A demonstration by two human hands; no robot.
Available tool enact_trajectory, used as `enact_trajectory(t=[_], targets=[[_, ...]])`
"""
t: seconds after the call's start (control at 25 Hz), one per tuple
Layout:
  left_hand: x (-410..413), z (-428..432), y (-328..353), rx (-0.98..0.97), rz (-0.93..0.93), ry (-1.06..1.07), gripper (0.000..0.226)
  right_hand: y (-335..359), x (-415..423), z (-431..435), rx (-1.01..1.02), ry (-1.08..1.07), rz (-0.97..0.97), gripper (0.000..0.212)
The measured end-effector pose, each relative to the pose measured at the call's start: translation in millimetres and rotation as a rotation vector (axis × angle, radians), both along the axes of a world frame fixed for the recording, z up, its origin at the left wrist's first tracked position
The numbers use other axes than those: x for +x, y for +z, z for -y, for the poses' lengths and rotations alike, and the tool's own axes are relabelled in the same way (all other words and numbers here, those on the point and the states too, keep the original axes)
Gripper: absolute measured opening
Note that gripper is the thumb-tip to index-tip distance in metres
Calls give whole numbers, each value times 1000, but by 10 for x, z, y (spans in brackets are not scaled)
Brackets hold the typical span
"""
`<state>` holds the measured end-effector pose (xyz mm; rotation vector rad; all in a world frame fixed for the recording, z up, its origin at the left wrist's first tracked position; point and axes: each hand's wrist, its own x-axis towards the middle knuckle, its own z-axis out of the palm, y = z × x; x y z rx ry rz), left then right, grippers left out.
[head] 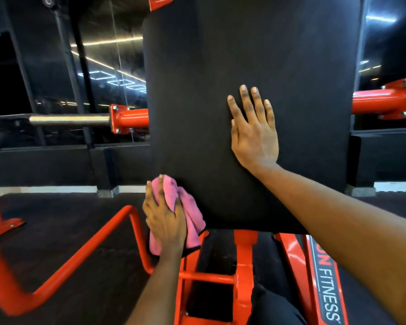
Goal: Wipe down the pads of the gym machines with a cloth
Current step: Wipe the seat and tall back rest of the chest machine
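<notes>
A large black pad of a red gym machine fills the middle of the view, sloping up and away from me. My left hand grips a bunched pink cloth against the pad's lower left edge. My right hand lies flat on the pad's right half, fingers straight and spread, holding nothing.
The red machine frame runs under the pad toward me, with a bent red handle bar at lower left. Red weight horns stick out on both sides; the left one carries a chrome sleeve. A mirrored wall stands behind.
</notes>
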<state>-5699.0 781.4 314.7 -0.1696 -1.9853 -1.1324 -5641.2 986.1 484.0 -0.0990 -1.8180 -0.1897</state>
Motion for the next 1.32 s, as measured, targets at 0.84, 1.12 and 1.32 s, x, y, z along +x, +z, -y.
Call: enact_trajectory(t=[0.84,1.12,1.32], targets=[[130,-316,856,-431,-283,38,79,13,49,-54,-60,48,-68,52],[-81,-721,2208,-466,-392,135,68,35,11,-172,-16,69,-104,52],[-15,-494,1184,-434,-236,171,73,-15,-11,-140,-15,11,-92,56]])
